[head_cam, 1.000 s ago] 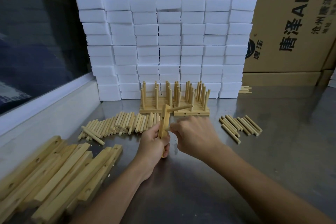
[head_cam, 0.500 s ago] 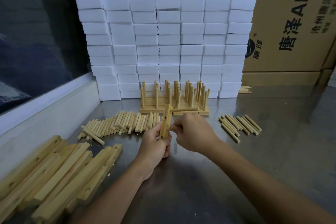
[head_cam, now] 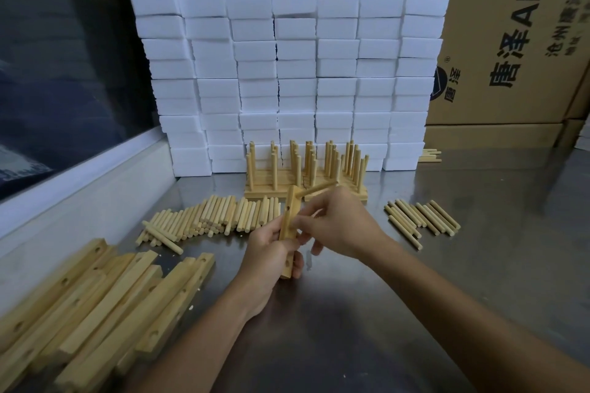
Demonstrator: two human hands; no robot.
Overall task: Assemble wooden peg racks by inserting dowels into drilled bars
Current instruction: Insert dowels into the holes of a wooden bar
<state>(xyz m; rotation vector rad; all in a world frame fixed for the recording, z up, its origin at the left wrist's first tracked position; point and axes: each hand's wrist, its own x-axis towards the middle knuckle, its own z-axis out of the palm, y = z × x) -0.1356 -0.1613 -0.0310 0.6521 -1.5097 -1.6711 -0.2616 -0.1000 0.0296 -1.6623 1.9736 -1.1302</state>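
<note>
Left hand point(head_cam: 271, 252) is wrapped around the lower half of a drilled bar point(head_cam: 289, 226), fingers curled snug on it, holding it roughly upright just above the table point(head_cam: 351, 313). You can see a couple of open holes along the bar's face. One dowel point(head_cam: 314, 189) already sits in the top hole and sticks out to the right, angled a bit up. Right hand point(head_cam: 341, 226) is right up against the bar's middle, fingertips point(head_cam: 303, 226) pinched together at the bar; can't really tell if there's a dowel in that pinch, the hand hides it.

Just behind the hands are the finished racks point(head_cam: 306, 175), pegs standing straight up. A big loose pile of dowels point(head_cam: 210, 220) lies to the left of the bar, a smaller bunch of dowels point(head_cam: 421, 220) off to the right. More empty bars point(head_cam: 95, 303) are heaped at the near left. Back of the table has a wall of white foam blocks point(head_cam: 287, 80), with cardboard boxes point(head_cam: 498, 41) behind.
</note>
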